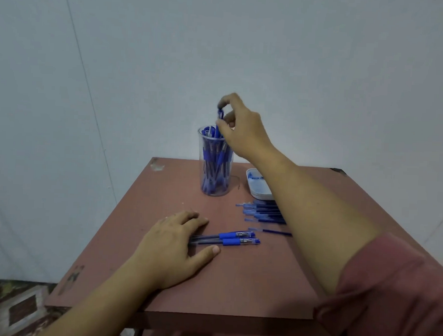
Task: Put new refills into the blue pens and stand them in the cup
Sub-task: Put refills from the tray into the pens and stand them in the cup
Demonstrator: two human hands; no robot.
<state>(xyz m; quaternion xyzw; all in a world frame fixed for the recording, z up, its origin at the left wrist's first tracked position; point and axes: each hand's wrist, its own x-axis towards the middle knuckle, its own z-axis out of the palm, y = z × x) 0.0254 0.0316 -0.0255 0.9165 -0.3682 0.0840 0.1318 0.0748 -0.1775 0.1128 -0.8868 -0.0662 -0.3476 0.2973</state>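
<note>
Maroon sleeve [393,292] near right; right hand [242,133] pinches a blue plastic pen [220,114] over the far clear cup [200,166] — apparently the standing step; next, lower and release. Left hand [170,244] flat (relaxed) on two pens [228,239].

Clear cup [201,151] holds blue pens [211,162]; 2 loose pens [233,239] flat.
</note>
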